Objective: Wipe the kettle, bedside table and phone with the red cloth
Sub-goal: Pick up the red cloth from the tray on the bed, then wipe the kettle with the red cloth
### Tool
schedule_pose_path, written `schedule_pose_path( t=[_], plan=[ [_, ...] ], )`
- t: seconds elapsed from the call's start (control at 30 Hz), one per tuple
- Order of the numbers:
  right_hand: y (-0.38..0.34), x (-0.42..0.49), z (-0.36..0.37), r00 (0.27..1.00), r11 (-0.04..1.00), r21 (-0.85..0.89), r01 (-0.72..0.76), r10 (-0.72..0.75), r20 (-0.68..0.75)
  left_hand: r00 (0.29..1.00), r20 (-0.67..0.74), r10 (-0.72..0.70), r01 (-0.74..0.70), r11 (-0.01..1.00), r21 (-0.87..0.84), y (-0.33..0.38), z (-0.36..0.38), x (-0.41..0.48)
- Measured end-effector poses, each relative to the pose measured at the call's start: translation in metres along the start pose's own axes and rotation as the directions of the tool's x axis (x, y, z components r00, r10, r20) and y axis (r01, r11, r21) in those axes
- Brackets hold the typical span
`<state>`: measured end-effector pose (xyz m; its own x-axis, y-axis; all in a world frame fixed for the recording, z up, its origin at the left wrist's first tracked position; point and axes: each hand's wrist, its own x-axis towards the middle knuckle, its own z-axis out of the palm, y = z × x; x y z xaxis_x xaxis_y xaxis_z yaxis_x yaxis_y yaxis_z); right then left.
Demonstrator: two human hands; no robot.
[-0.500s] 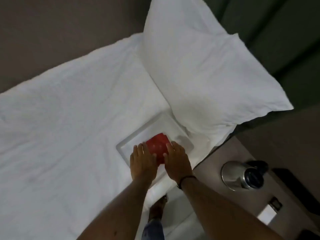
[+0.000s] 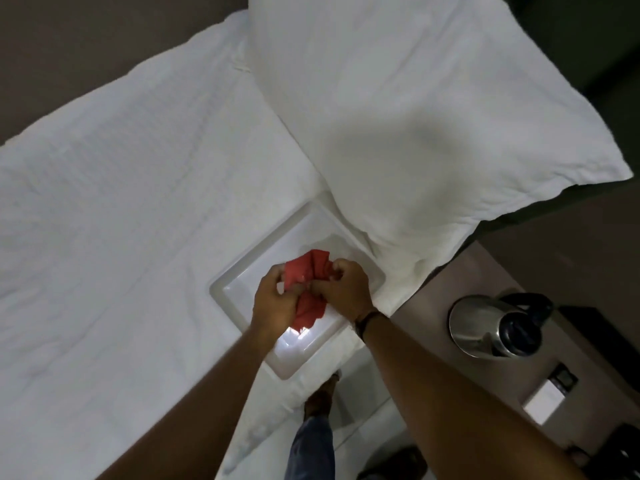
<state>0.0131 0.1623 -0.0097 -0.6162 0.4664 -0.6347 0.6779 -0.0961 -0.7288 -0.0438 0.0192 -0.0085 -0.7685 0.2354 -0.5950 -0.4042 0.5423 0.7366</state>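
A red cloth (image 2: 308,306) is bunched between both my hands above a white tray (image 2: 242,271) that lies on the bed. My left hand (image 2: 273,299) grips the cloth's left side and my right hand (image 2: 343,289) grips its right side, fists close together. A steel kettle (image 2: 481,327) with a black lid and handle stands on the brown bedside table (image 2: 429,323) to the right. A dark object at the lower right corner (image 2: 623,445) could be the phone, but I cannot tell.
A white pillow (image 2: 415,116) leans over the tray's far corner. White bed linen (image 2: 121,220) fills the left. A small white card or box (image 2: 543,400) lies on the bedside table near the kettle. My foot (image 2: 322,400) stands on the floor between bed and table.
Both hands have closed on the red cloth and lifted it off the tray; before, they rested flat beside it.
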Motion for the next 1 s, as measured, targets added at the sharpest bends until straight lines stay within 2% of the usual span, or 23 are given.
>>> schedule_pose_path(
  t=[0.1, 0.2, 0.3, 0.37, 0.47, 0.57, 0.6, 0.67, 0.73, 0.8, 0.87, 1.0],
  plan=[
    [0.008, -0.037, -0.031, 0.998, 0.928, 0.372, -0.032, 0.008, 0.066, 0.982, 0.189, 0.027, -0.009, 0.995, -0.097, 0.020, -0.001, -0.030],
    [0.040, -0.079, -0.074, 0.975, 0.660, 0.726, -0.193, 0.044, 0.220, 0.908, 0.417, 0.033, 0.021, 0.992, -0.126, 0.045, 0.015, -0.061],
    [0.092, -0.124, -0.113, 0.936, 0.426, 0.880, -0.211, -0.172, 0.308, 0.784, 0.615, 0.077, -0.086, 0.996, -0.015, 0.066, 0.058, -0.090],
    [0.128, -0.151, -0.133, 0.953, 0.320, 0.925, -0.206, -0.148, 0.263, 0.707, 0.704, 0.068, -0.201, 0.973, 0.109, 0.068, 0.103, -0.109],
    [0.181, -0.184, -0.165, 0.985, 0.164, 0.972, -0.170, 0.044, 0.165, 0.633, 0.760, 0.150, -0.512, 0.817, 0.265, 0.054, 0.179, -0.134],
    [0.230, -0.206, -0.201, 0.983, 0.005, 1.000, -0.022, 0.182, 0.020, 0.453, 0.857, 0.246, -0.766, 0.599, 0.233, 0.042, 0.250, -0.154],
    [0.245, -0.211, -0.214, 0.974, -0.003, 0.999, 0.046, 0.223, -0.044, 0.402, 0.876, 0.267, -0.839, 0.491, 0.235, 0.036, 0.274, -0.155],
    [0.274, -0.218, -0.239, 0.918, 0.063, 0.986, 0.156, 0.360, -0.168, 0.350, 0.878, 0.325, -0.928, 0.249, 0.278, 0.025, 0.318, -0.149],
    [0.301, -0.217, -0.258, 0.836, 0.153, 0.966, 0.209, 0.484, -0.258, 0.329, 0.871, 0.364, -0.938, 0.022, 0.345, 0.016, 0.359, -0.135],
    [0.324, -0.207, -0.273, 0.800, 0.217, 0.946, 0.239, 0.509, -0.319, 0.317, 0.873, 0.370, -0.898, -0.180, 0.402, 0.006, 0.394, -0.117],
    [0.340, -0.187, -0.284, 0.790, 0.257, 0.929, 0.267, 0.494, -0.364, 0.366, 0.860, 0.355, -0.838, -0.276, 0.471, -0.006, 0.418, -0.100],
    [0.348, -0.124, -0.305, 0.798, 0.299, 0.893, 0.337, 0.413, -0.440, 0.471, 0.803, 0.366, -0.784, -0.244, 0.571, -0.030, 0.435, -0.080]
  ],
)
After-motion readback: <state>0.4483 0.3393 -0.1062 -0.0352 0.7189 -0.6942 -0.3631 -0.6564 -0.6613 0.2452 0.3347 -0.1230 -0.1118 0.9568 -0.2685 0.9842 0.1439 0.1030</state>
